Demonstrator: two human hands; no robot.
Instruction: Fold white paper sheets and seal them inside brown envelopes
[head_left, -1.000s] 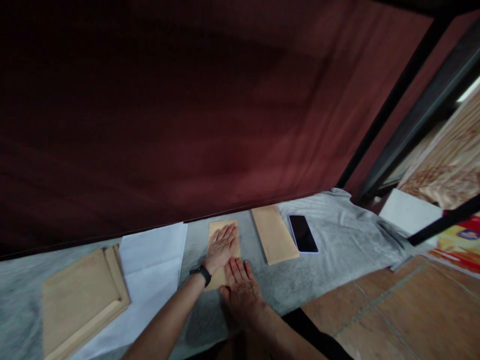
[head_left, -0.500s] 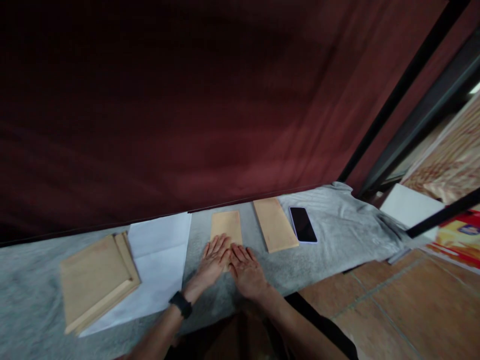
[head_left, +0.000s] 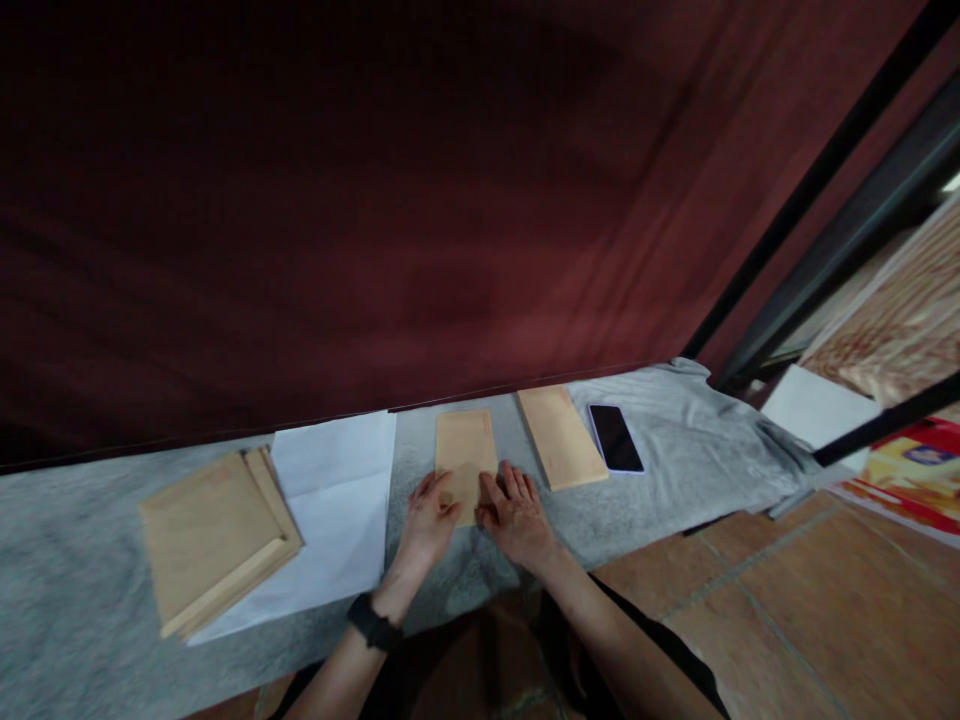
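Note:
A brown paper envelope lies flat on the grey cloth, its long sides pointing away from me. My left hand rests at its lower left edge, fingers bent, with a gap between thumb and forefinger. At the lower right edge is my right hand, fingers spread, the thumb side touching the envelope and the other fingertips on the cloth. Neither hand is wrapped round anything. To the right lies a second, thicker-looking brown envelope, slightly turned.
A phone lies beyond the second envelope. On the left, a stack of brown envelopes partly covers a white paper sheet. The grey cloth covers the narrow surface, a dark red curtain rising behind. Tiled floor shows at right.
My hands have moved apart, from lying together flat on the envelope to its two side edges, uncovering more of it. The view has shifted slightly.

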